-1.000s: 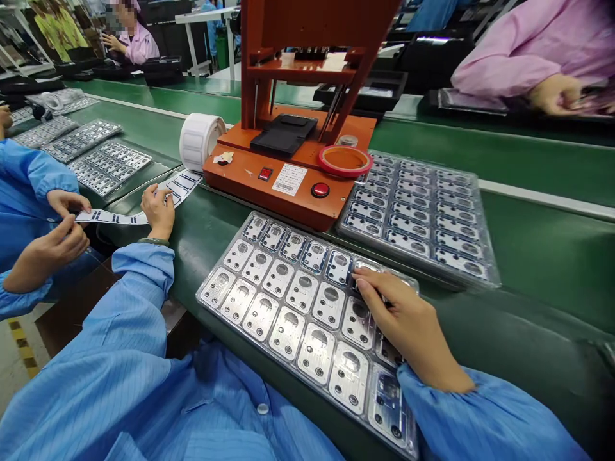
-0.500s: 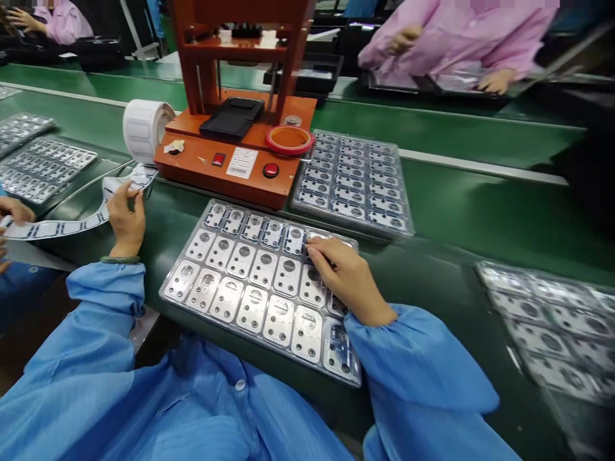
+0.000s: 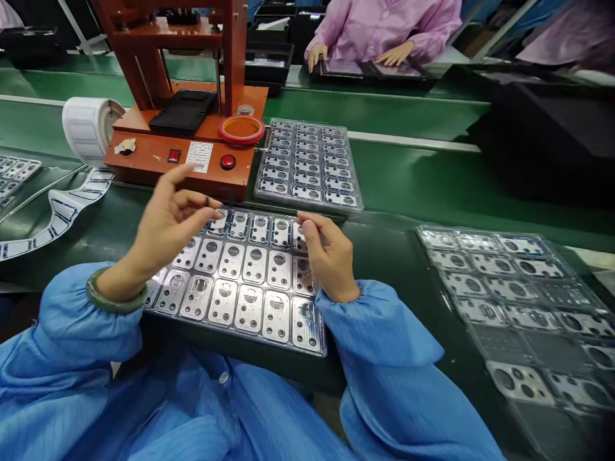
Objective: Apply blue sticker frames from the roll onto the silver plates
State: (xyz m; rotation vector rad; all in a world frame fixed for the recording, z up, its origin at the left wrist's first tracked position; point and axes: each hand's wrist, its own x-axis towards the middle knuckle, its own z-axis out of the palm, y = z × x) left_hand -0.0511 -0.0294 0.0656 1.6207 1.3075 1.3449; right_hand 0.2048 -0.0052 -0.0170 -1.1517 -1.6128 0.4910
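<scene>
A clear plastic tray (image 3: 230, 323) of silvery metal plates with round holes lies in front of me. Above its far left part is my left hand (image 3: 168, 224), a green bangle at the wrist. Its thumb and a finger pinch together, with a thin dark sliver at the tips too small to name; the index finger is raised. At the tray's far right corner my right hand (image 3: 330, 253) has thumb and index finger closed over the last plates of the far row. What lies between those fingertips is hidden. The far-row plates (image 3: 260, 228) carry dark blue-black outlines.
Behind the tray stands an orange press (image 3: 182, 150) with a red tape ring (image 3: 241, 130) on it. A label roll (image 3: 91, 131) trails a label strip (image 3: 62, 214) at left. More plate trays lie behind (image 3: 307, 163) and at right (image 3: 509, 288). A person in pink (image 3: 384, 32) sits opposite.
My left hand has left the label strip and come over the tray. My right hand stays at the tray's far right part, fingers now pinched. The view has swung right.
</scene>
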